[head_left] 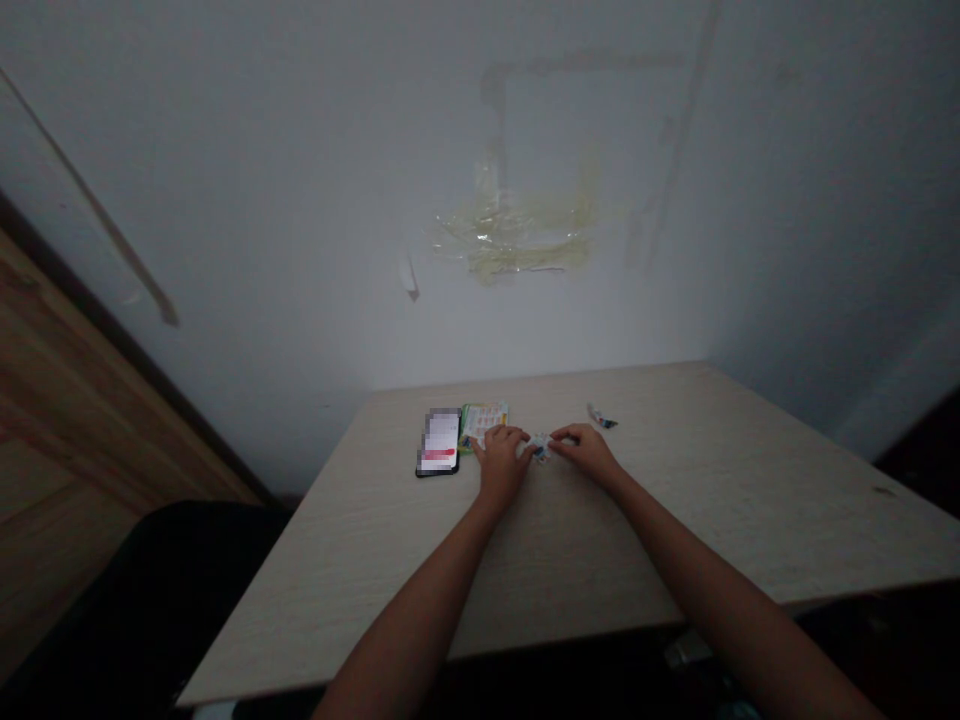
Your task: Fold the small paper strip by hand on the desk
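A small flat white-and-blue piece with an uneven outline is between my two hands, just above or on the table; its kind is too small to make out. My left hand has its thumb and forefinger at the piece's left edge, while its other fingers reach over the corner of a printed card or booklet. From the other side, my right hand pinches the right edge between thumb and forefinger. Part of the booklet is hidden behind my left hand.
A phone with a lit screen lies left of the booklet. Beyond my right hand is a small crumpled wrapper or scrap. The pale wooden table meets a wall with old tape on it. Something dark stands at the left.
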{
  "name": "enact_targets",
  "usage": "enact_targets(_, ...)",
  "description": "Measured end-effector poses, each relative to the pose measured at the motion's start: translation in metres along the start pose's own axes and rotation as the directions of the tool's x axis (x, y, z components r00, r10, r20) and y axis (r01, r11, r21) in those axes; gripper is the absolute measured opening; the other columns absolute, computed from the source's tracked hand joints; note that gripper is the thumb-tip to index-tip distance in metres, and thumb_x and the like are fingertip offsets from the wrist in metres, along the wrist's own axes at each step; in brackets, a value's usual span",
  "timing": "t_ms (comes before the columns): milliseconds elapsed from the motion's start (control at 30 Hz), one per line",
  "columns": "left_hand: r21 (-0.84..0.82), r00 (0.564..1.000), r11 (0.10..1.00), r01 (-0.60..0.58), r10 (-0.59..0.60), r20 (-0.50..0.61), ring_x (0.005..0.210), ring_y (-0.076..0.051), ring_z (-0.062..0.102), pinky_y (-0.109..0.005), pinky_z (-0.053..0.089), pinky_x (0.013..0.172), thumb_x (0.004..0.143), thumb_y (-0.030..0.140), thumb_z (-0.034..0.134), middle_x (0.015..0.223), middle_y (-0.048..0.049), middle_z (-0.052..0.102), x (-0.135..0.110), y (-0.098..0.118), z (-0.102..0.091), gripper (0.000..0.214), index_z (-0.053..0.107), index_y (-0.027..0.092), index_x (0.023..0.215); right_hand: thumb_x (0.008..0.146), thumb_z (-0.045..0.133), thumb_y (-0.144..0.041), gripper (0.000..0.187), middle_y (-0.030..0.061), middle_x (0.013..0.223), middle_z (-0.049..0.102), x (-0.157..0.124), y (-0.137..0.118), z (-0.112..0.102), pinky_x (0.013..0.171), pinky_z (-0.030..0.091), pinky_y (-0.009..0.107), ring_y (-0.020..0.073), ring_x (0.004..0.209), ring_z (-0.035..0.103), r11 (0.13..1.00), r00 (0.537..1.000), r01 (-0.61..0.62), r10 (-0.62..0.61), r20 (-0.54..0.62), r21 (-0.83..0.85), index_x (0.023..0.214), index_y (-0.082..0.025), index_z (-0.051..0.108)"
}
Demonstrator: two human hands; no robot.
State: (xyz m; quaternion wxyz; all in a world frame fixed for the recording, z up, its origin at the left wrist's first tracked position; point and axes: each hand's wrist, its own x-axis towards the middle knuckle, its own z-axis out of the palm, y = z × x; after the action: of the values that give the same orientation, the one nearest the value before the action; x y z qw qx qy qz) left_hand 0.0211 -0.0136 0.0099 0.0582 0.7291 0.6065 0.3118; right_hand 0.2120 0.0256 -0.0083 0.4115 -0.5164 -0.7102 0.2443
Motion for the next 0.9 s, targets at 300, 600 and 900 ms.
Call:
enact_targets(300,0.014,0.999,1.000,0.001,0.000,-0.037,0.125,-0.027,0.044,-0.066,0.012,0.113,0.091,0.039,0.057,0.122,-0.0032,0.063,0.0002,0.0001,0.0002,0.022,0.066,0.031,0.109,0.078,0.067,-0.040,0.020,0.0058,0.086,0.072,0.0015,0.0026,-0.0042,0.094,0.043,0.042,0.0241,0.091,0.063,0.989,0.974,0.126,-0.139,-0.181,-0.084,0.078,-0.021,0.071)
enact_targets(600,0.034,0.997,0.999,-0.031,0.033,-0.067,0.122,-0.027,0.046,-0.067,0.015,0.112,0.091,0.040,0.057,0.123,-0.0035,0.062,0.0000,-0.0024,0.0038,0.028,0.066,0.036,0.117,0.080,0.067,-0.029,0.010,0.0083,0.097,0.072,-0.0037,0.0020,-0.0068,0.100,0.041,0.047,0.0267,0.107,0.060,0.940,0.950,0.283,-0.302,-0.083,-0.190,0.084,-0.022,0.072)
enact_targets(900,0.107,0.999,0.993,-0.049,0.046,0.025,0.124,-0.028,0.044,-0.073,0.009,0.110,0.089,0.044,0.059,0.125,-0.0017,0.061,-0.0015,-0.0044,0.0039,0.020,0.074,0.039,0.100,0.079,0.070,-0.032,0.019,0.0097,0.099,0.073,-0.0050,0.0053,-0.0046,0.098,0.042,0.039,0.0267,0.110,0.058,0.925,0.970,0.244,-0.230,0.080,-0.291,0.093,-0.021,0.077)
